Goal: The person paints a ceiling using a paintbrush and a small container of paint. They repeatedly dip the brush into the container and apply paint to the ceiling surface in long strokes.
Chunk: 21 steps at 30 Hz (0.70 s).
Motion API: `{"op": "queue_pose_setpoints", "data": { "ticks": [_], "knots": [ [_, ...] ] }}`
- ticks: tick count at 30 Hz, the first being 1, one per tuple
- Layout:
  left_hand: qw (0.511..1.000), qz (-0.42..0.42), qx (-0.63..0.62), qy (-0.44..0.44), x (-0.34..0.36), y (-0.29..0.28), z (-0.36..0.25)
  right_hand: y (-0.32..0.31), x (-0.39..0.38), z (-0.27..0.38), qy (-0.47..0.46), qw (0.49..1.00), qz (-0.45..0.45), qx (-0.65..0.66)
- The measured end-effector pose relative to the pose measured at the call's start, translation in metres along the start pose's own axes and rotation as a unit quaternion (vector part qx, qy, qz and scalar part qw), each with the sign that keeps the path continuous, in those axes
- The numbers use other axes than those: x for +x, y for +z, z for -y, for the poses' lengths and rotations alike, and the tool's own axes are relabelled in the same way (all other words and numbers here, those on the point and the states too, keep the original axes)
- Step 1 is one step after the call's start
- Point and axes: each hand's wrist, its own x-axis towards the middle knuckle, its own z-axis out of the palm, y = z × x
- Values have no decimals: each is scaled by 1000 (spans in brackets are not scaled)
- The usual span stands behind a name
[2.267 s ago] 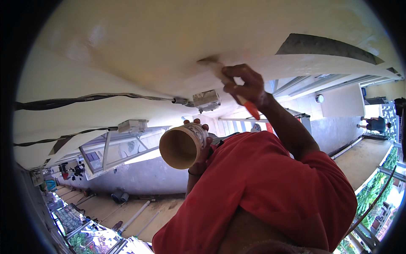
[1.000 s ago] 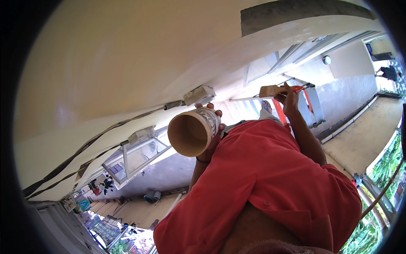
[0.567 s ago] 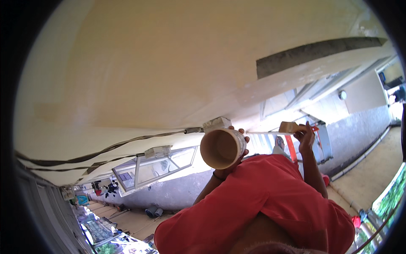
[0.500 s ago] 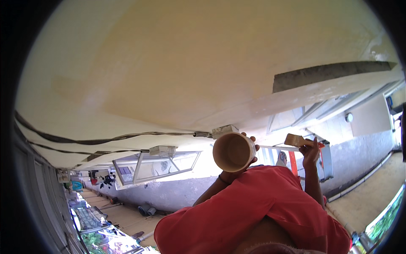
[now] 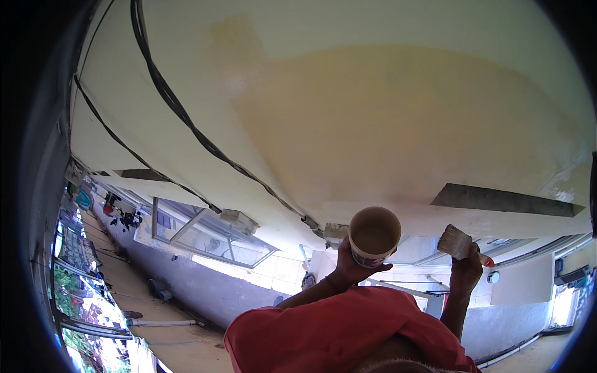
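Observation:
My left hand (image 5: 356,268) is closed around a pale plastic tub (image 5: 360,255), its round mouth facing the camera. The tub's inside looks beige; I cannot make out how much it holds. In my right hand (image 5: 466,272) is a wide paintbrush (image 5: 456,241) with an orange-red handle tip. Its pale bristles point up and to the left, apart from the tub. Beyond both hands spreads a large cream surface (image 5: 186,56) with a yellower patch (image 5: 398,118) across its middle. The brush does not appear to touch that surface.
Dark cables (image 5: 186,121) run along the cream surface to small boxes (image 5: 239,221). A dark grey strip (image 5: 504,199) lies at the right. Framed windows (image 5: 199,227) stand open at the lower left, above a grey wall (image 5: 180,270). A white pipe (image 5: 163,323) lies below.
The view has tilted and turned, showing more of the yellower patch. My left hand has shifted right with the tub. The paintbrush in my right hand has turned, its bristles now pointing more upward.

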Motion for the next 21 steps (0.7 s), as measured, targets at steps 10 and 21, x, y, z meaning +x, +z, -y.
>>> {"op": "queue_pose_setpoints", "data": {
  "ticks": [10, 21],
  "knots": [
    [974, -127, 138, 124, -5, 33, -2, 149, -4, 39, 101, 983, 124, 90],
    [946, -93, 219, 219, -7, 23, -7, 230, -55, 52, -336, 858, 235, -309]
  ]
}}
